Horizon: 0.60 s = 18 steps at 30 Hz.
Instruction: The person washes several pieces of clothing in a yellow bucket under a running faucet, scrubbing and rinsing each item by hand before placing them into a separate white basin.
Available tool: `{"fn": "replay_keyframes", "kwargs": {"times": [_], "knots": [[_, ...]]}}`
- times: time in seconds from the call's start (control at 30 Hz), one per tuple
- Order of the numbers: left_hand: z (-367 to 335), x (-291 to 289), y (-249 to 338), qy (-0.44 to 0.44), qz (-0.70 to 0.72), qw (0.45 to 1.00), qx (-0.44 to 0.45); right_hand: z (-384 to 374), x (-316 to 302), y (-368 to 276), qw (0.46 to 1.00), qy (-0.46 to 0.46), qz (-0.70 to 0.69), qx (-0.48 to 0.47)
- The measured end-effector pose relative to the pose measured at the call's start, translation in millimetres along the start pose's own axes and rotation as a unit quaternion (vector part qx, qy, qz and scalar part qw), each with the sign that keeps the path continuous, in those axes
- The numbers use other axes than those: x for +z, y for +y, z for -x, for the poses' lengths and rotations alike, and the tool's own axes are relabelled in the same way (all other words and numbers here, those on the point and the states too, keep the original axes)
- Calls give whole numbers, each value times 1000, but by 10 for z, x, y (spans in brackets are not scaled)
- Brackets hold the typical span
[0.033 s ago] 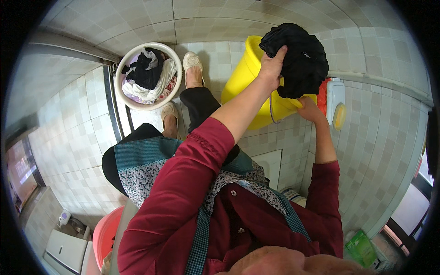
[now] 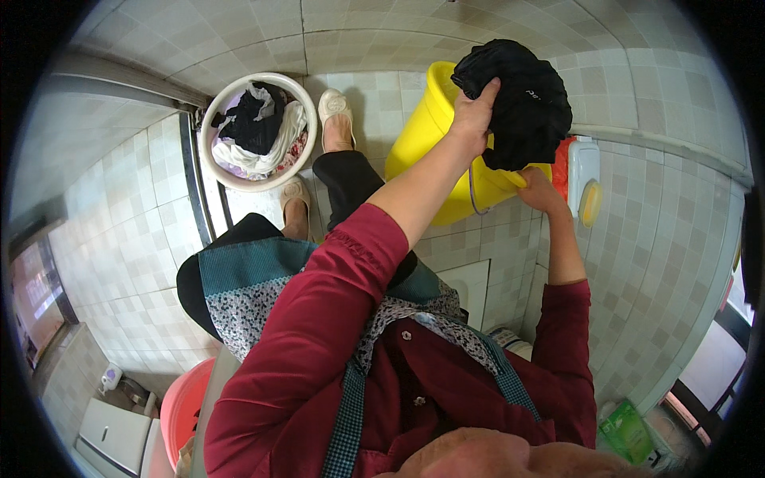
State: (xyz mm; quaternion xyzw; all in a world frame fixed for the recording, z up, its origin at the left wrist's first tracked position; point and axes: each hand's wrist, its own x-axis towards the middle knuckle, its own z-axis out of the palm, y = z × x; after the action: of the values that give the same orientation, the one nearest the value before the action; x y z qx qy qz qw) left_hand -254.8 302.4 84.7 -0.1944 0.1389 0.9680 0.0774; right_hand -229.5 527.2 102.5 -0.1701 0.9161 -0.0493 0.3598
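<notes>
My left hand (image 2: pixel 476 111) is closed on a bundled black garment (image 2: pixel 526 107) with small pale lettering, held up over the mouth of a yellow bucket (image 2: pixel 422 119). The bucket leans to the right, and its thin handle hangs down at the near side. My right hand (image 2: pixel 542 190) is closed on the bucket's rim, just below the garment. The garment's lower edge hides part of the bucket's opening, so its contents do not show. Some of my right fingertips are also hidden.
On the floor at the left stands a white basin (image 2: pixel 307 151) of mixed clothes, beside my shoes (image 2: pixel 335 107). Right of the bucket are a red item (image 2: pixel 562 166), a white container (image 2: pixel 586 163) and a yellow soap-like bar (image 2: pixel 590 203). A pink tub (image 2: pixel 179 406) stands at lower left.
</notes>
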Motion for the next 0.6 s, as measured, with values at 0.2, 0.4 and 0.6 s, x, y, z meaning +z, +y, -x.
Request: {"fn": "replay_keyframes", "kwargs": {"times": [0.2,0.4,0.6], "knots": [[-105,-49,-1,10,0,1000,4,-110,-27,30,999,-18,20,30],[-75,44,-12,7,-19,1000,15,-66,-73,83,1000,-4,28,-13],[-128,87,-33,-43,16,998,36,-35,-216,61,999,12,-8,30]]}}
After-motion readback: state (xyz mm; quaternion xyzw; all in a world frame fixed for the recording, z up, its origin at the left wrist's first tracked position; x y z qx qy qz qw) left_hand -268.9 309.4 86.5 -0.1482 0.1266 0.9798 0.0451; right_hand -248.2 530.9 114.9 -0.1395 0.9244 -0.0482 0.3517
